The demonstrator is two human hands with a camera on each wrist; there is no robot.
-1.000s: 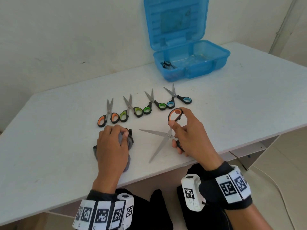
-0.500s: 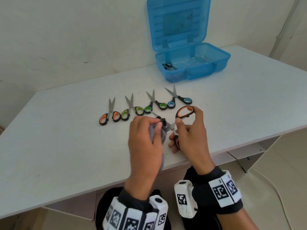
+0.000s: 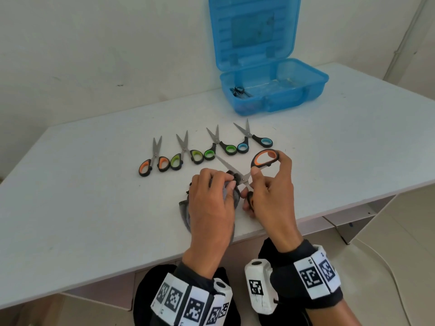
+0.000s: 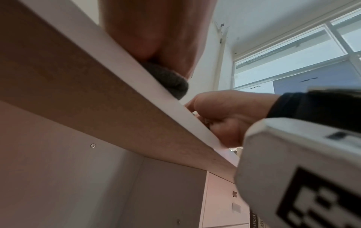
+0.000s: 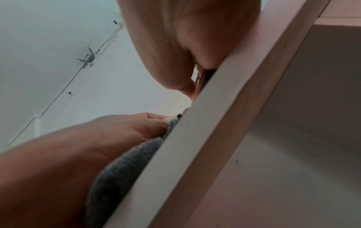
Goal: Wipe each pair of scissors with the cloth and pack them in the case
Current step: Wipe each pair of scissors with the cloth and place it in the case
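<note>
the white table (image 3: 94,208) is smooth and matt, and everything is placed here from its near edge. farthest from that edge stands the translucent blue plastic case (image 3: 274,90), lid up, with one dark pair of scissors (image 3: 239,91) already lying in its left end. between case and edge lies a row of four small scissors (image 3: 204,149), steel blades pointing away from the edge, handles ringed orange, green, green and blue. just inside the edge, the right hand (image 3: 270,196) grasps the large orange-handled scissors (image 3: 264,158) by both loops, blades spread wide; the visible blade runs away and to the left. the left hand (image 3: 211,208) is nearer the blades and pinches the soft, nubby grey cloth (image 3: 186,212) round the other blade close to the pivot. judging from this, the wipe must travel along that blade toward its tip, away from the right hand.
</note>
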